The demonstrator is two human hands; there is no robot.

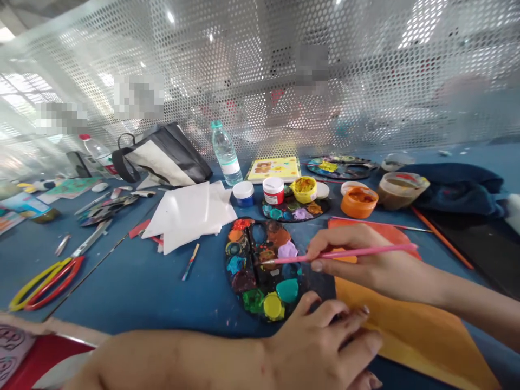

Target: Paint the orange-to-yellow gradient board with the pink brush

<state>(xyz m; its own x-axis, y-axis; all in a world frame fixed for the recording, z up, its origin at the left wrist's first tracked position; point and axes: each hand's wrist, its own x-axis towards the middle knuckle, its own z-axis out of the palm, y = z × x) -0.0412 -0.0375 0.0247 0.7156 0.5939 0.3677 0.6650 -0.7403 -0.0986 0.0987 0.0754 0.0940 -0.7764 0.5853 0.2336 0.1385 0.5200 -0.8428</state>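
My right hand (pixel 361 260) pinches a pink paintbrush (pixel 296 259), its bristles over the dark middle of an oval paint palette (pixel 266 277). Whether the tip touches the surface I cannot tell. Round the palette's wells lie red, orange, lilac, teal, yellow, green and blue paints. Below it my left hand (pixel 320 344) rests with fingers apart and slightly bent, by the palette's lower right edge and over the edge of an orange-yellow painted sheet (pixel 430 330). That sheet extends beneath my right forearm, and part of it is hidden by both hands.
Behind the palette stand an orange paint jar (pixel 359 203), yellow (pixel 304 190), red (pixel 273 192) and blue (pixel 243 195) pots, a cup of murky water (pixel 400 192) and a water bottle (pixel 227 157). White sheets (pixel 187 211) and scissors (pixel 60 276) lie left. A perforated screen (pixel 252 65) borders the table.
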